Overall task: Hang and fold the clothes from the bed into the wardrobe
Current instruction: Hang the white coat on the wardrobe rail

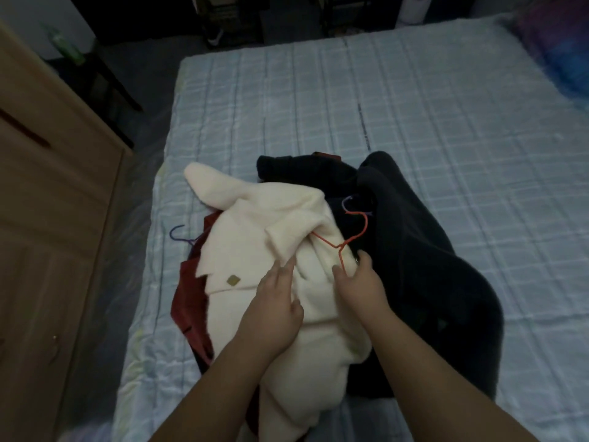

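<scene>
Coat: cream coat (271,250) lies on the bed (414,106), over dark clothes.
Left hand (274,298): fingers straight, pressing the fabric.
Right hand (360,282): pinches the orange hanger (344,240).
Advice: hold the collar flat, slide the hanger slowly inside the shoulders.

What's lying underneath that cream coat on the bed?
Under the cream coat a dark red garment pokes out on the left, with a purple hanger hook beside it. Dark clothes lie beneath its right side. Anything directly below the coat's middle is covered.
</scene>
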A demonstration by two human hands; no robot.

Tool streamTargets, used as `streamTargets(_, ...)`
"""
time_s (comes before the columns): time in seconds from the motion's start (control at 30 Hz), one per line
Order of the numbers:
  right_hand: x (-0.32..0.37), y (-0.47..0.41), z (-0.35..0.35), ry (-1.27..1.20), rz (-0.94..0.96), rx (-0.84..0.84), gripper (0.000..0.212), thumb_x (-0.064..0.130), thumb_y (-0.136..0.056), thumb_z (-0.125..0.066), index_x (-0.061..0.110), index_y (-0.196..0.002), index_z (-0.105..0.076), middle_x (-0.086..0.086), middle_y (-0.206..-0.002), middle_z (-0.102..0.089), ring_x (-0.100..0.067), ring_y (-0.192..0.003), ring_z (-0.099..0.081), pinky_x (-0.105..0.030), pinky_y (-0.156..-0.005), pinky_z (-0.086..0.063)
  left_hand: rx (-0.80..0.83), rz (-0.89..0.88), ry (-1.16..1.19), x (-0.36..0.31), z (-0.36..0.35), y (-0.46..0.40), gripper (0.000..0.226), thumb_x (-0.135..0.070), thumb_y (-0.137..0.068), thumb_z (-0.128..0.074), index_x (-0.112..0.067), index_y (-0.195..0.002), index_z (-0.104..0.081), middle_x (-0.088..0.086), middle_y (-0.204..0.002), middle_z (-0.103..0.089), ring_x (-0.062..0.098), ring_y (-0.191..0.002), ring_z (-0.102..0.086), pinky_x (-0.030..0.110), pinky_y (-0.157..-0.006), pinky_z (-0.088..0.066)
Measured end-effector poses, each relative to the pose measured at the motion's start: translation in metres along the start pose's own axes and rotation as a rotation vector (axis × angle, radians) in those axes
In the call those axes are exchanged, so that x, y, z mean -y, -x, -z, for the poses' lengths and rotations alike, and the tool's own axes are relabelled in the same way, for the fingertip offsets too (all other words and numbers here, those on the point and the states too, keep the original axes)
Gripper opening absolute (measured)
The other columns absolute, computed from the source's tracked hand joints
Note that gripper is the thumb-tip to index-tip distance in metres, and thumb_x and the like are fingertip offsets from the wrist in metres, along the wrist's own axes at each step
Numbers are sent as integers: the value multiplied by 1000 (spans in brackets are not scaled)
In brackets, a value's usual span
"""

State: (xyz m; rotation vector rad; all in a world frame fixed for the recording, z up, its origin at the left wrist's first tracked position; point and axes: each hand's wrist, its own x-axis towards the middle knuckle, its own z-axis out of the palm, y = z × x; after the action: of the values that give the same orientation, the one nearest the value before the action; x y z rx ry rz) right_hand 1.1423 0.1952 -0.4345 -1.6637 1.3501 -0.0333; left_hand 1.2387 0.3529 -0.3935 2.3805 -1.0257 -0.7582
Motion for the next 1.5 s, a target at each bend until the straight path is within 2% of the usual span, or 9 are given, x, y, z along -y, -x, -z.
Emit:
streamTargets(0.13,-28,17,1,-462,-132,-7,40,34,-95,-62,15,-130,-59,-6,-119,-68,-24,-110,-64,-33,-91,-50,-2,16,-2,10,6,2,76,-22,-94,-51,-30,-157,-10,7,-165,-9,21,-150,-12,31,-115,-24)
streamTargets(0.23,-32,23,-6,-355,-32,121,47,43,-85,-70,21,-125,-59,3,-115,-68,-16,-107,-65,-34,-90,-51,5,23,-1,13,10,0,75,-22,-94,-51,-30,-157,-11,7,-165,-10,22,-150,-13,31,-114,-26)
streamTargets(0.37,-8,24,-12,-178,6,44,44,22,-85,-71,23,-124,-51,8,-102,-60,-18,-98,-60,-29,-81,-43,17,25,-30,8,16,4,73,-23,-94,-51,-28,-157,-13,7,-164,-13,22,-150,-16,32,-114,-26)
streamTargets(0.53,23,41,-8,-217,100,-68,21,15,-86,-64,23,-105,-59,7,-91,-65,-17,-90,-63,-32,-74,-47,-4,-41,-110,3,38,13,70,-23,-95,-50,-21,-156,-17,10,-163,-18,30,-151,-9,37,-122,-12)
streamTargets(0.73,76,93,30,-272,317,-73,32,8,-86,-66,21,-115,-61,8,-98,-64,-7,-88,-60,-18,-70,-42,-216,-162,-150,-7,101,39,64,-24,-95,-48,-17,-154,-25,6,-159,-27,24,-150,-7,25,-119,9)
streamTargets(0.9,108,159,57,-315,424,-70,34,3,-82,-65,21,-111,-65,13,-96,-68,2,-88,-62,-13,-71,-47,-331,-244,-143,-21,143,73,64,-15,-90,-58,-11,-149,-34,11,-155,-34,24,-147,-8,40,-123,-8)
streamTargets(1.17,140,286,135,-329,550,-181,38,21,-61,-66,16,-98,-71,0,-91,-74,-17,-87,-70,-37,-75,-57,-472,-314,21,-76,221,139,74,-19,-92,-56,-24,-155,-18,0,-162,-16,26,-152,-1,42,-123,-10)
streamTargets(1.37,142,359,215,-237,689,-235,32,-3,-74,-71,26,-87,-68,2,-86,-72,-18,-85,-68,-34,-73,-54,-501,-440,-36,-144,258,201,74,-31,-94,-63,-32,-155,-20,-1,-164,-13,19,-152,1,40,-122,-8)
streamTargets(1.5,117,401,264,-221,836,-199,39,-7,-74,-73,27,-92,-70,3,-88,-74,-13,-83,-68,-36,-78,-55,-503,-550,-108,-186,246,248,69,-36,-89,-69,-41,-148,-34,0,-154,-36,22,-145,-28,43,-121,-21)
